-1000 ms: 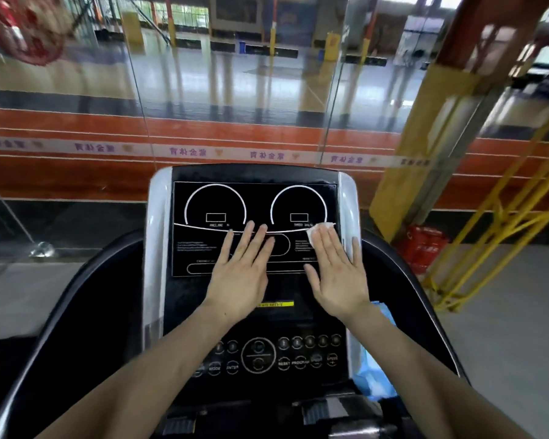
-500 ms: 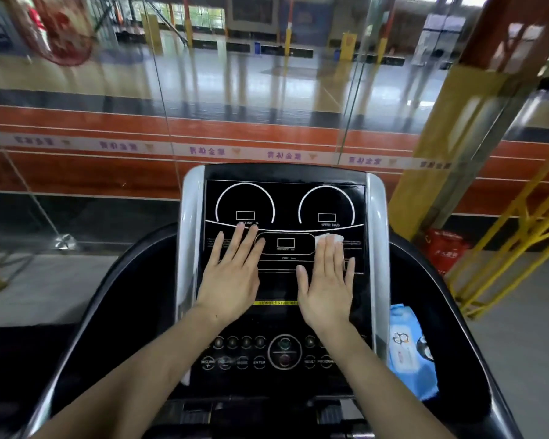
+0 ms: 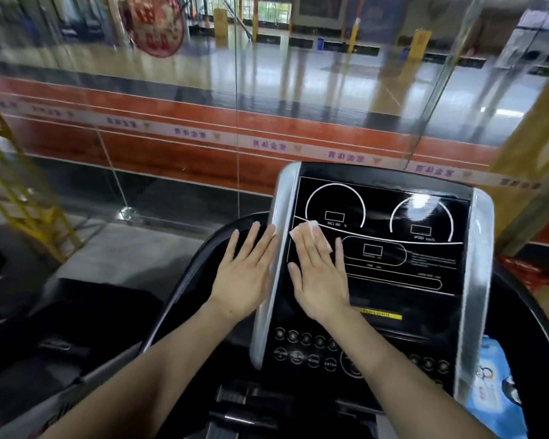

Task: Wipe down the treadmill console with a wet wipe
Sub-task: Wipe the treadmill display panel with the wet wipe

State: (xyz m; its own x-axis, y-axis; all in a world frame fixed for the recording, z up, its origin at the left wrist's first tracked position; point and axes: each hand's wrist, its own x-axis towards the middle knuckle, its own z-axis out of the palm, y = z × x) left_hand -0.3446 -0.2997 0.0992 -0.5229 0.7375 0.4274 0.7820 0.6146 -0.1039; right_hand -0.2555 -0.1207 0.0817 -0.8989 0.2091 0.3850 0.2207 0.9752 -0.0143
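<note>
Where the head view looks down: treadmill console [image 3: 377, 248], black panel between silver side rails, at centre right. Right hand [image 3: 319, 277] flat, fingers straight, pressing white wet wipe [image 3: 305, 231] onto the panel's left part, beside the left dial outline. Left hand [image 3: 246, 274] flat and spread, just left of the left silver rail [image 3: 274, 264], against the dark housing. Blue wipes pack [image 3: 492, 384] at console's lower right edge.

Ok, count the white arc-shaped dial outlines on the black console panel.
2. The left white arc dial sits above the white wet wipe under the right hand; the right white arc dial sits upper right, partly under glare.
</note>
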